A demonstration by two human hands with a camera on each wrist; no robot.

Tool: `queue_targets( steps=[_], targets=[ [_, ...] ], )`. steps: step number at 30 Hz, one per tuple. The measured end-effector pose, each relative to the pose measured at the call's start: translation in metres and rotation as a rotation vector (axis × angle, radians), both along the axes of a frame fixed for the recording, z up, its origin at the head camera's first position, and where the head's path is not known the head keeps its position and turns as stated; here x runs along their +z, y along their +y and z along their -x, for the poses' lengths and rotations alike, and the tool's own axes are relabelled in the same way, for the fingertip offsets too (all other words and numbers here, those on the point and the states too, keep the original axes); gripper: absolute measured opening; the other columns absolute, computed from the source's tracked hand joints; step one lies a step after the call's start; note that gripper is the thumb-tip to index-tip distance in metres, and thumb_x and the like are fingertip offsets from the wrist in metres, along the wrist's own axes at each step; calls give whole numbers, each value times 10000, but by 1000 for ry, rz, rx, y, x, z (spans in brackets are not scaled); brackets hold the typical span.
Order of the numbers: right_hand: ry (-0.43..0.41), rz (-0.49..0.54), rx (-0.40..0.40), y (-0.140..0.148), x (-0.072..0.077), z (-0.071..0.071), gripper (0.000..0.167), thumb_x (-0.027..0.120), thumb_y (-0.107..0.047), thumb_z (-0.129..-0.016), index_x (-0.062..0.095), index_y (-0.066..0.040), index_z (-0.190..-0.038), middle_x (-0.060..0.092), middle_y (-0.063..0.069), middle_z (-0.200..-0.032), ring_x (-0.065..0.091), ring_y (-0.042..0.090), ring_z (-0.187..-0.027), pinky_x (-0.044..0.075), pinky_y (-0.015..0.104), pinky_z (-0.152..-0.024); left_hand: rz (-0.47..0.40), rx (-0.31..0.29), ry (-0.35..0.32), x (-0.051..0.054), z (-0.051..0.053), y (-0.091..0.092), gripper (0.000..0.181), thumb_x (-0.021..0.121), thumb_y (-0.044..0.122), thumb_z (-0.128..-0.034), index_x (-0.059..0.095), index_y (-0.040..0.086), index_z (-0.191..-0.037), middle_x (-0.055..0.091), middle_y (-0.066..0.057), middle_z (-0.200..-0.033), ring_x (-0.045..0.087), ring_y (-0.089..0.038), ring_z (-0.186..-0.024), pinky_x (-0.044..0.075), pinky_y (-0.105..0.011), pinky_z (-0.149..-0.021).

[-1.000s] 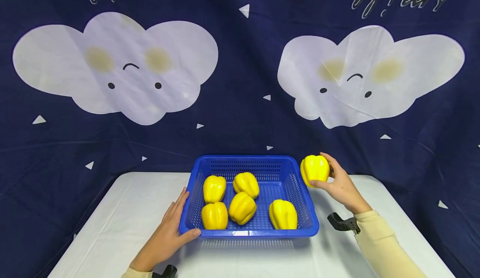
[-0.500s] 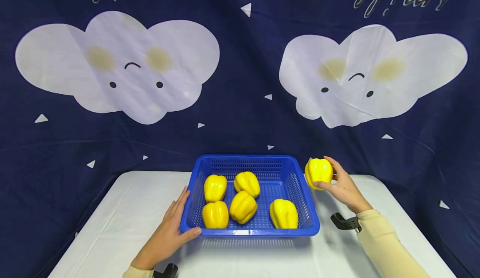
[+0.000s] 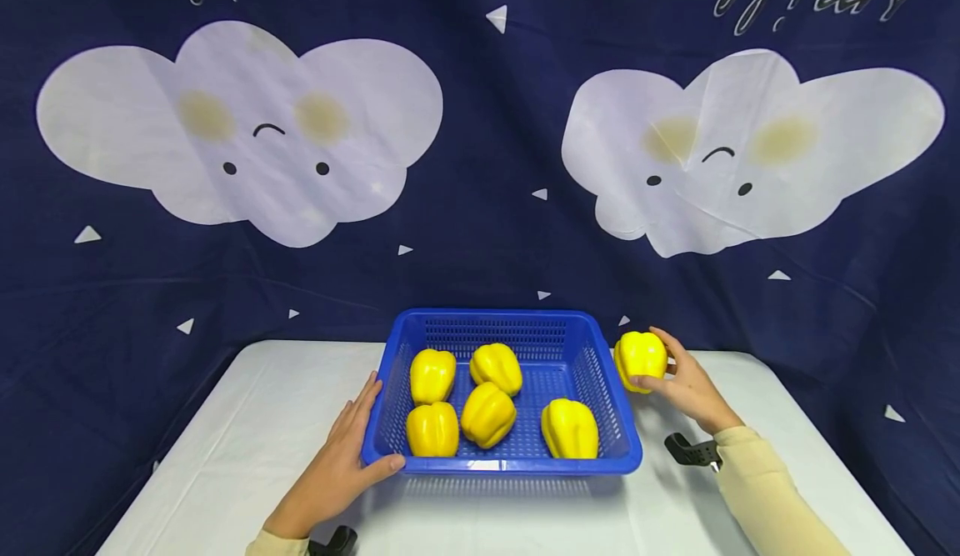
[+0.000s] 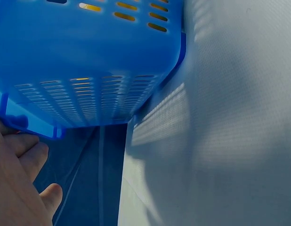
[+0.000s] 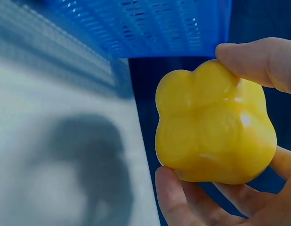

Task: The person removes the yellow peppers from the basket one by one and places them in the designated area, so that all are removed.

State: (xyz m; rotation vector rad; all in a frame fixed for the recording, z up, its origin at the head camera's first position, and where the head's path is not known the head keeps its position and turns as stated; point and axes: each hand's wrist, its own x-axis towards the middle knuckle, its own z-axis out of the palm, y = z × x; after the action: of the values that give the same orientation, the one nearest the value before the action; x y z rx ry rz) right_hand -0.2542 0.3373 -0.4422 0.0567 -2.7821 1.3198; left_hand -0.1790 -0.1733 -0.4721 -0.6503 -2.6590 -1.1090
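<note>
OK, right hand [image 3: 686, 385] has a yellow pepper [image 3: 640, 360] pinched, thumb on one side and fingers on the opposite one, grip spread just to the pepper's width. Pepper is outside the blue basket [image 3: 502, 465], just off its right wall, held up over the white tabletop [image 3: 225, 448]; right wrist view shows the shadow on the white below, apart from it. Can't tell whether pepper touches the rim. Left hand [image 3: 333, 468] lies along the basket's left side, fingers extended, thumb out on the near left corner, no pepper in that grip. Five more peppers [image 3: 488, 415] sit in the basket: two at left, two mid, one near the right front. Black band [image 3: 692, 449] at the right wrist, beige sleeve [image 3: 772, 489] behind it. Navy cloth [image 3: 495, 164] at back, printed with white clouds [image 3: 247, 122].
</note>
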Motion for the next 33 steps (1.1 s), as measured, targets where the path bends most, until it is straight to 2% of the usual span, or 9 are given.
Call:
queue_targets(
  steps=[9,19,26,33],
  targets=[
    [-34,-6,9,2,-12,3,996,776,-224,-840,160,-55,-1603,346,312,-1505,455,545,-1252,459,619,-962,0,4,-15,0,1,1,963,730,352,-897,150,69,-1611,93,-118,-1683,203,-399,-1498,68,-533,-1219],
    [-91,0,11,6,-23,7,1018,785,-241,-831,148,-38,-1600,348,314,-1502,487,521,-1233,482,579,-957,7,15,-14,-1,1,0,962,733,362,-889,164,72,-1610,102,-113,-1683,207,-390,-1500,126,-621,-1182],
    [-123,-6,16,9,-30,9,1031,802,-258,-821,159,-47,-1599,378,315,-1476,511,510,-1219,537,455,-873,5,21,-29,0,2,0,970,733,371,-886,161,75,-1611,105,-126,-1681,201,-390,-1502,136,-663,-1161],
    [-141,-24,29,11,-33,9,1065,808,-304,-815,141,-19,-1595,347,334,-1496,480,527,-1258,503,541,-948,5,19,-44,0,2,0,974,735,379,-885,158,90,-1614,102,-127,-1681,192,-416,-1498,149,-719,-1122]
  ],
)
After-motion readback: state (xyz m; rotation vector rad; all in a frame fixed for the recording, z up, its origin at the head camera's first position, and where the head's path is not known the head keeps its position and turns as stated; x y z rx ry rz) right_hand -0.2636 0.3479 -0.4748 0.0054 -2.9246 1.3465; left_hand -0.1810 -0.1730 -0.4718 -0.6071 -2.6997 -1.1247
